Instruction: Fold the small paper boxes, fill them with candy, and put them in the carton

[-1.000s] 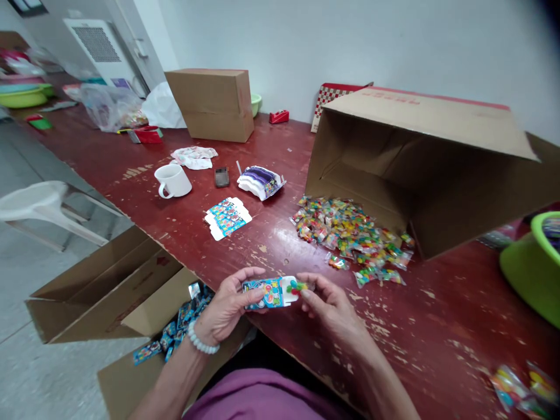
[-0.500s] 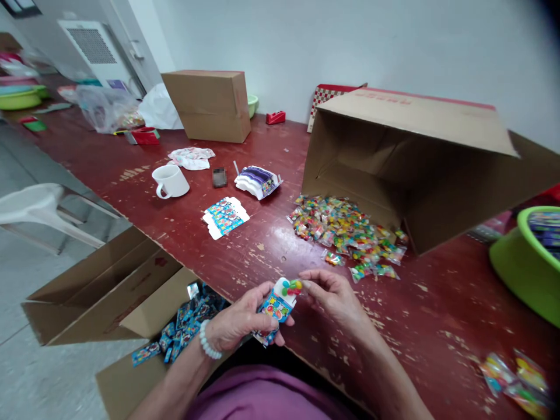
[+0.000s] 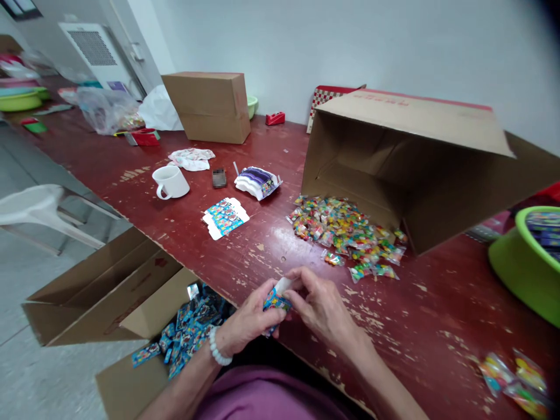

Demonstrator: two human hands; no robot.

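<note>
A small blue printed candy box [image 3: 274, 301] with a raised white flap is gripped in my left hand [image 3: 249, 321], which wears a pale bead bracelet [image 3: 218, 346]. The thumb lies across the box's front. My right hand [image 3: 322, 302] has its thumb and fingers closed at the box's upper end, by the flap. Those fingers cover the opening, so I cannot make out what is inside it. Beyond my hands lies a pile of small clear candy packets [image 3: 345, 227]. A carton [image 3: 175, 341] below the table edge holds many similar blue boxes.
A large open carton [image 3: 415, 122] lies on its side behind the packets. Flat blue box blanks [image 3: 226, 217], a purple stack [image 3: 258, 182] and a white mug [image 3: 171, 182] sit on the red table [image 3: 245, 262]. At right are a green basin [image 3: 520, 262] and several packets [image 3: 514, 379].
The colourful candy packet at the box's mouth is out of sight now. My right hand has moved left onto the box's top, and the box is tilted a little differently.
</note>
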